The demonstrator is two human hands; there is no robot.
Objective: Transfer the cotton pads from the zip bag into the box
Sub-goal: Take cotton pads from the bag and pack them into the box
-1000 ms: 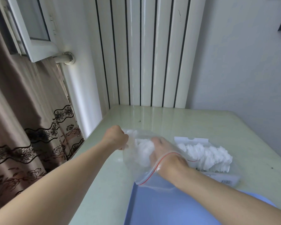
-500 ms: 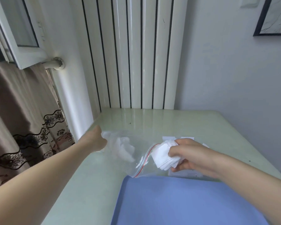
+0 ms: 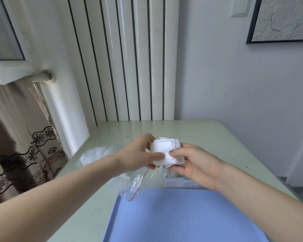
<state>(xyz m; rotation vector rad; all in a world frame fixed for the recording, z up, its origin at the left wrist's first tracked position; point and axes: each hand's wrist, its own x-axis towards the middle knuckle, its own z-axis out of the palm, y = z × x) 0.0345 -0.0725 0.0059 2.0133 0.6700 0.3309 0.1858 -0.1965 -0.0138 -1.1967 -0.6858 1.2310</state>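
Note:
A stack of white cotton pads (image 3: 164, 149) is held above the table between both hands. My left hand (image 3: 138, 155) grips its left side, thumb across the front. My right hand (image 3: 194, 163) grips it from the right and below, thumb on the front. The clear zip bag (image 3: 112, 165) with a red seal line lies slack on the table under my left wrist, some white pads still inside. The white box (image 3: 178, 183) sits under my right hand, mostly hidden; only its labelled front wall and some pads inside show.
A blue mat (image 3: 182, 215) covers the near part of the pale green table (image 3: 208, 137). A white radiator (image 3: 129, 58) stands behind the table, a curtain (image 3: 16, 137) hangs at left, and a framed picture (image 3: 283, 18) is on the right wall.
My right hand pulled a stack of pads out of the bag and raised it. My left hand let go of the bag and moved right to grip the stack too. The camera tilted up.

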